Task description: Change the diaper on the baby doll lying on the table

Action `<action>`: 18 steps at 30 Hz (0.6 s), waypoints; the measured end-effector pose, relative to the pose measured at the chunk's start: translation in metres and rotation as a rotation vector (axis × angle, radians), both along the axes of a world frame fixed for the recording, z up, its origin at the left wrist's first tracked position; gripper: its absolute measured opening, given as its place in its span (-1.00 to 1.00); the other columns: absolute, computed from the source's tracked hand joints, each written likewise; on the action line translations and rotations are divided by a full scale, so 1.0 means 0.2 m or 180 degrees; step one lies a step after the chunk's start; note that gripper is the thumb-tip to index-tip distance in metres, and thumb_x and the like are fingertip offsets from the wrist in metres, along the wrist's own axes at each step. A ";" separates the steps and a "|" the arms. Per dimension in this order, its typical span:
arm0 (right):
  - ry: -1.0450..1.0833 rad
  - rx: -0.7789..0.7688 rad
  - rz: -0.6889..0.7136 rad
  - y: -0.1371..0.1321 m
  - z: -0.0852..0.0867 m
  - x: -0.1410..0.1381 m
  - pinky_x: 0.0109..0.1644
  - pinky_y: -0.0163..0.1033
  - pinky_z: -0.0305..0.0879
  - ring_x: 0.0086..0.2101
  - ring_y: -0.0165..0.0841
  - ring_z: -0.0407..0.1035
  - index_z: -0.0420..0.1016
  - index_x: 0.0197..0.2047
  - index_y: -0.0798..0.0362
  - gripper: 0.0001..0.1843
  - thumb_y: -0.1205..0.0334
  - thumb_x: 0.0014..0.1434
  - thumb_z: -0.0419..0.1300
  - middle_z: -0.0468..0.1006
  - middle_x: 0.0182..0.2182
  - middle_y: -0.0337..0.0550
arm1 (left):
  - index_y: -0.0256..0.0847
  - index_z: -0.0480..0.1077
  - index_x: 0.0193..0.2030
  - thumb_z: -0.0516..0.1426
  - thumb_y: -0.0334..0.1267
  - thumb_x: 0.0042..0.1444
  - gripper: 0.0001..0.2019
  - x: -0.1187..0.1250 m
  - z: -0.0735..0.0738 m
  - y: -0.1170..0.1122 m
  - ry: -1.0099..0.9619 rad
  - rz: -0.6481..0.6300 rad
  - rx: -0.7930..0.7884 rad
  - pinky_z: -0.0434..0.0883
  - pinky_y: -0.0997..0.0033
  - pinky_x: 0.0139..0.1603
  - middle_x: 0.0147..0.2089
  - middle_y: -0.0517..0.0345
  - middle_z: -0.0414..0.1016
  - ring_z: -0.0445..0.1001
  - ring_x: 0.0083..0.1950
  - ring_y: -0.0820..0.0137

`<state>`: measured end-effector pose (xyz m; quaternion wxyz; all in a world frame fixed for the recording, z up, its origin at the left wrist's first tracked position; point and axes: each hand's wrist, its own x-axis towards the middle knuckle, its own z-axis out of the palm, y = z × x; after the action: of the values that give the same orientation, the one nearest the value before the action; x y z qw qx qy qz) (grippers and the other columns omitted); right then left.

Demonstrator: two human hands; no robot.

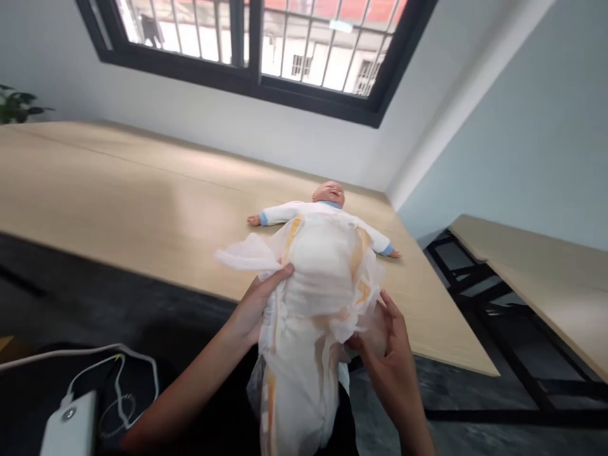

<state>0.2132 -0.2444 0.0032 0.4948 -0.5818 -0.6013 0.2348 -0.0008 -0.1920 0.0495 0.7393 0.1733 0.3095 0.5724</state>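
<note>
An opened-out white diaper with yellow edge markings hangs between my hands, close to me. My left hand grips its left edge, thumb lying on the inner side. On the other side, my right hand pinches the diaper's right edge, where the thin side material is bunched. Behind the diaper a baby doll lies on its back on the table, arms spread. It wears a white top with blue cuffs and collar. The diaper hides the doll's lower body.
A white power bank with white cables sits at the lower left. To the right stands another wooden table on black metal legs. A barred window is in the wall behind, and a plant shows at far left.
</note>
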 end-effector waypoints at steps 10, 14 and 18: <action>0.1380 -0.0331 0.0057 0.07 0.11 0.14 -0.24 -0.20 0.45 -0.30 -0.18 0.49 0.56 -0.23 0.08 -0.56 -0.15 0.07 0.36 0.61 -0.33 -0.07 | -0.37 0.41 0.20 0.16 -0.38 0.20 -0.59 0.03 0.15 0.10 -0.0008 -0.0825 -0.0514 0.59 0.20 -0.08 -0.20 -0.09 0.67 0.67 -0.20 0.11; 0.1348 -0.0010 0.0105 0.23 0.25 0.13 -0.29 -0.25 0.43 -0.29 -0.22 0.47 0.52 -0.17 0.06 -0.53 -0.17 0.09 0.33 0.59 -0.31 -0.11 | -0.41 0.41 0.19 0.23 -0.23 0.17 -0.53 0.06 0.10 0.20 0.0000 -0.1303 -0.0357 0.56 0.19 -0.01 -0.12 -0.15 0.65 0.65 -0.09 0.06; 0.1203 -0.0071 0.0323 0.43 0.34 0.05 -0.54 -0.34 0.33 -0.50 -0.34 0.42 0.37 -0.06 0.07 -0.40 -0.20 0.03 0.36 0.55 -0.39 -0.17 | -0.38 0.50 0.05 0.39 -0.25 -0.04 -0.51 0.07 0.03 0.23 0.0545 -0.1462 -0.0107 0.60 0.32 -0.19 -0.17 -0.13 0.67 0.67 -0.18 0.09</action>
<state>0.2236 -0.1585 0.0717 0.5800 -0.5017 -0.5236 0.3711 0.0126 -0.1452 0.0563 0.8239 0.2746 0.3331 0.3673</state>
